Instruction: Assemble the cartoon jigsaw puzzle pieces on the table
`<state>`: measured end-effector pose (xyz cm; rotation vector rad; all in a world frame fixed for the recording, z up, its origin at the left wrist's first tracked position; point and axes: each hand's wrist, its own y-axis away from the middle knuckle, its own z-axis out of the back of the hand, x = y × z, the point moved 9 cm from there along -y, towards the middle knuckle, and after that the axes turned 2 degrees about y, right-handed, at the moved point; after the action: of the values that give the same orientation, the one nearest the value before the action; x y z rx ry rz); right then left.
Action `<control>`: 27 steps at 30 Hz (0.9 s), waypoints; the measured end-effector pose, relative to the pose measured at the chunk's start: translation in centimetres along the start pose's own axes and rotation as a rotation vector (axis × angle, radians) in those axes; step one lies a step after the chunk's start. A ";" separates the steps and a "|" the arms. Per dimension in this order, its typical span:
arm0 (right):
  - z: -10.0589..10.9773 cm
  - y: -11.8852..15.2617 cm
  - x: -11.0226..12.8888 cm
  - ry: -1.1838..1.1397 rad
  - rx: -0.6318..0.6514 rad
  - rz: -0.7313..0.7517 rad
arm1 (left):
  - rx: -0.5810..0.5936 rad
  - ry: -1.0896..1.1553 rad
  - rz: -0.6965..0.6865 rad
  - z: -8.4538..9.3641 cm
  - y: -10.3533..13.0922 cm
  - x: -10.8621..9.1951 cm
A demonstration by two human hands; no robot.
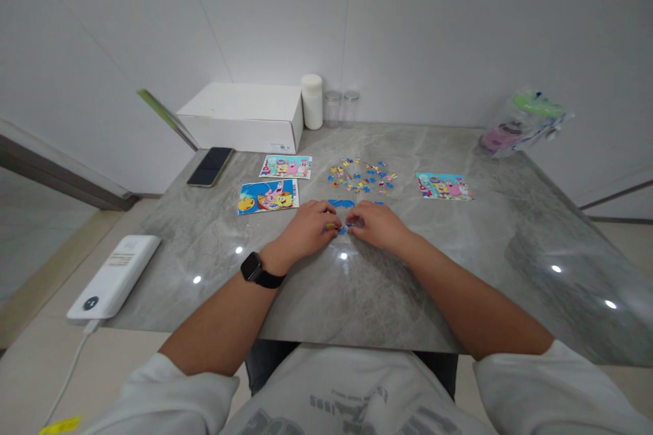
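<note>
At the centre of the frame, the left hand point(312, 228) pinches a small blue-and-yellow cardboard puzzle piece point(334, 225), fingers nearly closed. The right hand point(376, 223) curls just beside it, fingertips at small blue cardboard pieces point(343, 231); whether it grips one, I cannot tell. Loose multicoloured jigsaw pieces point(361, 175) lie above both hands.

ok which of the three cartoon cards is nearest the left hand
The deep-blue card, beside the left hand; the turquoise card behind it and the turquoise one at right both lie farther off.
</note>
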<state>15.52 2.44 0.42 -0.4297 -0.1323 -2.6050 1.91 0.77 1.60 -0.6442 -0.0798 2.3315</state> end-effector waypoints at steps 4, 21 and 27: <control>-0.3 -0.1 -0.1 0.032 0.020 -0.008 | 0.009 -0.016 -0.007 -0.4 -0.1 -0.3; 4.6 0.6 -3.1 0.031 0.008 -0.133 | -0.001 -0.033 0.053 -0.7 -0.2 -0.5; 1.5 0.9 -2.1 0.123 0.137 -0.120 | -0.020 -0.018 0.064 -0.2 -0.1 -0.3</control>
<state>18.07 2.85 1.16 -0.2191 -0.3007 -2.7105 2.24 0.57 1.62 -0.6440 -0.0927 2.4011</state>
